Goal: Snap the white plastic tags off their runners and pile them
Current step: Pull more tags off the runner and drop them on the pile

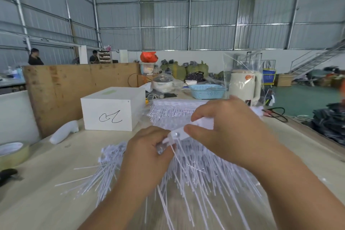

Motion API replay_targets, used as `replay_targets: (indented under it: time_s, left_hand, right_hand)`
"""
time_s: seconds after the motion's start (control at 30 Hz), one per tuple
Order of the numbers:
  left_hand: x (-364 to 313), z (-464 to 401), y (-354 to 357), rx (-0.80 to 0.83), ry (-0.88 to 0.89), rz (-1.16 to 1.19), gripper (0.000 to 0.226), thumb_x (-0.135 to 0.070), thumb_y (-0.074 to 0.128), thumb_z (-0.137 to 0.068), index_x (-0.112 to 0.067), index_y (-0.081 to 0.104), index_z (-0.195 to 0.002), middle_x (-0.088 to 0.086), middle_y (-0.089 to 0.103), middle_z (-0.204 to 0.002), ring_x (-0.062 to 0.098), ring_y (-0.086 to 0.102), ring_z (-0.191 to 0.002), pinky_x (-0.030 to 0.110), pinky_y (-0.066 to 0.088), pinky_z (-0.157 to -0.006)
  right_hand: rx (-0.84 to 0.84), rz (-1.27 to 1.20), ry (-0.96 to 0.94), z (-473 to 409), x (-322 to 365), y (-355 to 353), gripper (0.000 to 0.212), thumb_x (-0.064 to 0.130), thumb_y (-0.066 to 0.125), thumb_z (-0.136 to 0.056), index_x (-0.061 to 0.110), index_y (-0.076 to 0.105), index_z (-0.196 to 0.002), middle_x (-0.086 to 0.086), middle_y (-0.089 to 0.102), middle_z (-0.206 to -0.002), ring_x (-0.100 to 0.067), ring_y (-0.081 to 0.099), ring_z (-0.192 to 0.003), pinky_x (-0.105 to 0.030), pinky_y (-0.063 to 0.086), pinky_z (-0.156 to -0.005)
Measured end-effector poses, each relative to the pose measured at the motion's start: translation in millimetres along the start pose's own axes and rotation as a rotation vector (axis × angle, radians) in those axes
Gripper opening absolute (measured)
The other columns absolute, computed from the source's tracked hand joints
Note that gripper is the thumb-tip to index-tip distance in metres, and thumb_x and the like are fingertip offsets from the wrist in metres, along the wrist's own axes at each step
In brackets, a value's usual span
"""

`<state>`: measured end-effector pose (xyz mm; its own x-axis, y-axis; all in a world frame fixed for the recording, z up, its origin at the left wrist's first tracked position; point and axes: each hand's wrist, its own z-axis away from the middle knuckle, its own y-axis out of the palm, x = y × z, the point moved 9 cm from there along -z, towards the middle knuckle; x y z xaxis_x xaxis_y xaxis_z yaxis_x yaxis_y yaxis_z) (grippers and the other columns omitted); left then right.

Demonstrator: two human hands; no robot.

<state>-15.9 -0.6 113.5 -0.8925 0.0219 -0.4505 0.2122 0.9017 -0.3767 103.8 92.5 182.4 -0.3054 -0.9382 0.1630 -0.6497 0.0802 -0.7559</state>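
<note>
Mid-snap above the worktop's (46, 183) near middle: the left hand (147, 153) pinches 1 tag (168, 141), and the right hand (227, 127) grips the runner (202, 124). Next, probably twist it free, then drop it onto the pile (112, 157).

Both bare forearms reach forward and converge at mid-frame. The left hand (149, 147) sits lower, knuckles up, fingers curled in a pinch. The right hand (229, 127) arches above it, thumb and fingers pinching inward.

I can read nothing for certain; only a handwritten black scrawl on the white box (112, 111).
</note>
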Motion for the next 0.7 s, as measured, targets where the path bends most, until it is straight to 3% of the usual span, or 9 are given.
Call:
replay_targets:
  time_s: [0.07,0.13,0.23,0.3,0.37,0.43,0.53,0.6,0.7]
  left_hand:
    - [1.5,1.2,4.0,0.037,-0.005,-0.02,0.02,-0.008,0.076,-0.075,-0.028,0.073,-0.078,-0.017,0.064,-0.078,0.004,0.057,-0.074,0.012,0.04,-0.064]
    - [1.4,1.3,6.7,0.065,-0.014,0.003,0.021,-0.005,0.081,-0.072,-0.023,0.075,-0.081,-0.016,0.065,-0.083,0.004,0.06,-0.08,0.011,0.041,-0.067]
    - [-4.4,1.2,10.6,0.105,-0.013,0.1,0.02,-0.012,0.082,-0.068,-0.024,0.075,-0.083,-0.016,0.065,-0.091,0.004,0.062,-0.086,0.011,0.043,-0.071]
    - [-10.6,1.1,12.2,0.12,-0.039,0.221,0.02,-0.016,0.076,-0.065,-0.028,0.074,-0.082,-0.015,0.066,-0.091,0.004,0.063,-0.083,0.014,0.046,-0.068]
    - [-18.2,1.4,11.1,0.11,-0.027,0.298,0.027,-0.013,0.072,-0.063,-0.035,0.071,-0.08,-0.014,0.067,-0.089,0.003,0.063,-0.081,0.009,0.043,-0.066]
    - [-21.1,1.4,10.2,0.11,-0.015,0.288,0.036,-0.011,0.071,-0.061,-0.039,0.069,-0.084,-0.015,0.067,-0.092,0.003,0.064,-0.085,0.009,0.043,-0.07]
    - [-10.7,3.5,15.1,0.174,-0.106,0.295,0.045,-0.023,0.08,-0.059,-0.042,0.066,-0.098,-0.022,0.063,-0.102,-0.001,0.061,-0.095,0.008,0.044,-0.078]
    - [2.5,5.6,18.3,0.207,-0.216,0.308,0.05,-0.032,0.085,-0.061,-0.041,0.063,-0.106,-0.024,0.062,-0.104,-0.002,0.06,-0.099,0.01,0.046,-0.081]
    - [21.0,7.0,19.5,0.216,-0.377,0.384,0.016,-0.023,0.075,-0.083,-0.036,0.069,-0.09,-0.013,0.068,-0.087,0.004,0.063,-0.082,0.02,0.048,-0.069]
  right_hand:
    - [0.066,0.124,0.012,0.8,-3.6,2.7,0.024,0.056,0.055,-0.087,0.039,0.068,-0.099,0.018,0.067,-0.103,-0.005,0.055,-0.096,-0.044,0.005,-0.121]
    - [0.1,0.217,0.051,3.0,-10.0,2.4,0.022,0.045,0.056,-0.09,0.04,0.064,-0.11,0.019,0.065,-0.108,-0.007,0.056,-0.109,-0.048,-0.006,-0.121]
    - [0.054,0.074,0.058,2.9,-3.2,-0.5,0.027,0.024,0.052,-0.088,0.033,0.065,-0.11,0.012,0.068,-0.105,-0.012,0.058,-0.104,-0.041,0.013,-0.121]
    - [0.036,-0.146,0.006,3.0,11.4,5.3,0.026,0.028,0.045,-0.086,0.024,0.068,-0.099,0.006,0.07,-0.097,-0.014,0.059,-0.097,-0.033,0.032,-0.11]
    - [0.13,-0.215,-0.048,7.1,26.4,25.5,0.024,0.041,0.042,-0.083,0.024,0.059,-0.083,0.005,0.065,-0.085,-0.016,0.057,-0.086,-0.033,0.046,-0.089]
    - [0.237,-0.19,-0.018,9.9,22.7,44.6,0.021,0.048,0.051,-0.083,0.027,0.052,-0.079,0.006,0.058,-0.08,-0.016,0.056,-0.078,-0.035,0.048,-0.068]
    - [0.289,-0.118,0.104,8.0,-6.3,54.0,0.016,0.041,0.058,-0.086,0.03,0.061,-0.098,0.007,0.06,-0.09,-0.014,0.06,-0.082,-0.037,0.052,-0.074]
    - [0.269,-0.123,0.12,3.9,-20.9,51.3,0.009,0.033,0.059,-0.089,0.029,0.067,-0.088,0.013,0.062,-0.083,-0.008,0.06,-0.077,-0.031,0.052,-0.071]
    - [0.259,-0.3,0.112,1.9,-29.5,45.9,0.024,0.022,0.062,-0.09,0.029,0.064,-0.067,0.019,0.058,-0.056,-0.002,0.053,-0.052,-0.022,0.045,-0.053]
